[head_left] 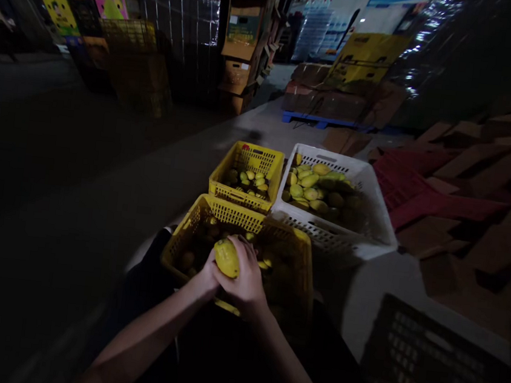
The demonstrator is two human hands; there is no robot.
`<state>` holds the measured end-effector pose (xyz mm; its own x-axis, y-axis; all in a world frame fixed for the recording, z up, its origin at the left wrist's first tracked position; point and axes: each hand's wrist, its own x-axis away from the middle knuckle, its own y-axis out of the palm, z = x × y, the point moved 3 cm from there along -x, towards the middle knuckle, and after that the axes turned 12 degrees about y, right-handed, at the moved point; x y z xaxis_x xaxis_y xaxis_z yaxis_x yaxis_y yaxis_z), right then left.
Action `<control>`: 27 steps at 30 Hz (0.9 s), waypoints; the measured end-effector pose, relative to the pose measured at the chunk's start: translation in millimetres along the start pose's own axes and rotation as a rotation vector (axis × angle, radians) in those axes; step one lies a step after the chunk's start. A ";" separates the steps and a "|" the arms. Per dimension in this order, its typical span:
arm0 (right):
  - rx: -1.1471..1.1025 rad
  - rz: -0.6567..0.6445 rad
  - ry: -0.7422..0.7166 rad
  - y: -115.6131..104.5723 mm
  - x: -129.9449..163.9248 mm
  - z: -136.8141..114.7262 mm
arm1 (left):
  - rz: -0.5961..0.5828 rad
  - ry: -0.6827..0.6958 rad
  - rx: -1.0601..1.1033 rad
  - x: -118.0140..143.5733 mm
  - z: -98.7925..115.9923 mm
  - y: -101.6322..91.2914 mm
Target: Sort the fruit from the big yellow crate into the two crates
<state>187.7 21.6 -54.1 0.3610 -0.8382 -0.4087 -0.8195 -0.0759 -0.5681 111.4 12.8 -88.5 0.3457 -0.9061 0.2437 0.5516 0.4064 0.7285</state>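
Observation:
A yellow mango (227,258) with a few dark specks is held between both hands above a yellow plastic crate (240,213). My right hand (248,274) curls round the fruit's right side, thumb beneath it and fingers over the top. On the lower left, my left hand (210,275) grips the same mango, most of its fingers hidden behind the fruit and the other hand. Inside the near crate, more fruit lies in deep shadow. Beyond it, a smaller yellow crate (220,186) contains several yellow-green mangoes, and a white crate (381,236) to its right holds a larger heap.
Cardboard pieces (463,170) and a red crate (409,183) lie at the right. A dark crate (430,350) stands at lower right. Boxes on a blue pallet (322,121) and a column of cartons (239,49) rise at the back.

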 end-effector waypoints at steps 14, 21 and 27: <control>0.068 0.403 -0.110 -80.4 -15.7 -8.0 | -0.209 0.640 -0.403 7.5 87.8 38.4; 0.118 0.444 -0.114 -77.0 -14.1 -17.9 | -0.310 0.665 -0.577 8.0 80.8 35.0; -0.001 0.416 0.020 -74.7 -14.1 -14.3 | -0.257 0.575 -0.409 3.3 81.0 33.2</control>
<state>237.5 31.4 4.3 -0.0098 -0.8075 -0.5897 -0.8942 0.2710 -0.3563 69.4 13.9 -11.6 0.4479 -0.8200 -0.3564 0.8679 0.3029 0.3937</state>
